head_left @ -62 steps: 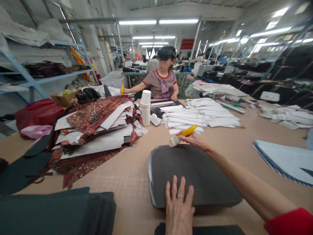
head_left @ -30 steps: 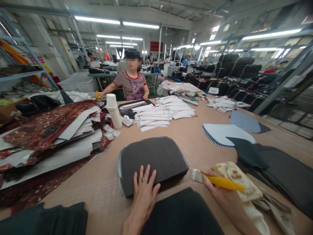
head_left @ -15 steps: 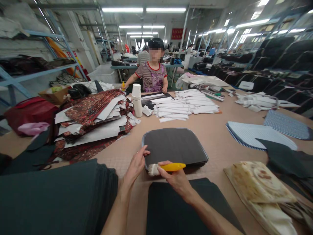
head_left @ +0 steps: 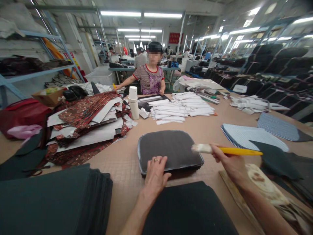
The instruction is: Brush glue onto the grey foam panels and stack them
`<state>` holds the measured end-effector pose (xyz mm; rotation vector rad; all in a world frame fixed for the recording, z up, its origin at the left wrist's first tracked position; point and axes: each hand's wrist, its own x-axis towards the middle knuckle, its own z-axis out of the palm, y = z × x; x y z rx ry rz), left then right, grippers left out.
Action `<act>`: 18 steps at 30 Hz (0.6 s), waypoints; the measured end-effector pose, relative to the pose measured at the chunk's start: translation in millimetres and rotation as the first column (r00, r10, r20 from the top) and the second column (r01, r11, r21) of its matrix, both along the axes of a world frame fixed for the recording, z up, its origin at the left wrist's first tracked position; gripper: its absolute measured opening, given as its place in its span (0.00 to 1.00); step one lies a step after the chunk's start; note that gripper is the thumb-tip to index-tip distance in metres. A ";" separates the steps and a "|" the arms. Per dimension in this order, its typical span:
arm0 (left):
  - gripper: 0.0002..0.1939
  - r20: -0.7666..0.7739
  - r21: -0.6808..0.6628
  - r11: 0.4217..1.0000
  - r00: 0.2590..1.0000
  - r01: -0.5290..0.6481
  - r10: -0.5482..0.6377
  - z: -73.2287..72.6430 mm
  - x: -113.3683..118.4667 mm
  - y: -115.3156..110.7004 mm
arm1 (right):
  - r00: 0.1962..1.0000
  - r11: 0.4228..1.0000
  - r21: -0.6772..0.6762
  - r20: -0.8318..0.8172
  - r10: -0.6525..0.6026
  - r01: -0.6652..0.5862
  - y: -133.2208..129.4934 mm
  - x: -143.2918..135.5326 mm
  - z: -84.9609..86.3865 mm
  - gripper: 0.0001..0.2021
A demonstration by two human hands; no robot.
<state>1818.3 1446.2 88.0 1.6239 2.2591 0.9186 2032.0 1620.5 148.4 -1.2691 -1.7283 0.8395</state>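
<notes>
A stack of dark grey rounded panels point(head_left: 168, 147) lies before me, with a pale, wet-looking band along its edge. My left hand point(head_left: 156, 173) rests on the near edge of the top panel, fingers stretched out. In my right hand point(head_left: 228, 161) is a paintbrush point(head_left: 239, 151) with a yellow handle, gripped near the ferrule end. Its whitish bristles point left at the stack's right edge; whether they touch cannot be made out. Below the stack lies a dark green panel point(head_left: 186, 209), partly hidden by my left arm.
A thick pile of dark green panels point(head_left: 49, 199) fills the near left. Patterned red fabric and paper point(head_left: 85, 120) are heaped behind it. A stained cream container point(head_left: 264, 182) sits under my right forearm. White strips point(head_left: 181, 107), paper cups point(head_left: 133, 102) and a co-worker point(head_left: 151, 75) are across the table.
My right hand has carried the paintbrush from the stack's near left corner to its right side. My left hand has slid right from the left edge to the near edge.
</notes>
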 end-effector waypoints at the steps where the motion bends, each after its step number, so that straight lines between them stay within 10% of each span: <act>1: 0.26 -0.021 -0.027 1.000 1.000 0.002 -0.002 0.5 8.9 4.3 | 0.995 0.997 0.009 -0.066 0.076 -0.075 4.0 -21.2 3.8 0.23; 11: 0.22 -0.062 -0.164 0.985 0.997 -0.053 0.044 -14.2 7.3 18.4 | 0.719 0.719 0.025 -0.031 0.695 -0.694 45.5 -200.4 6.7 0.16; 18: 0.22 -0.031 -0.209 0.975 0.997 -0.072 0.067 -17.0 11.0 23.1 | 0.646 0.647 -0.005 0.034 0.762 -0.763 56.9 -240.1 -16.6 0.13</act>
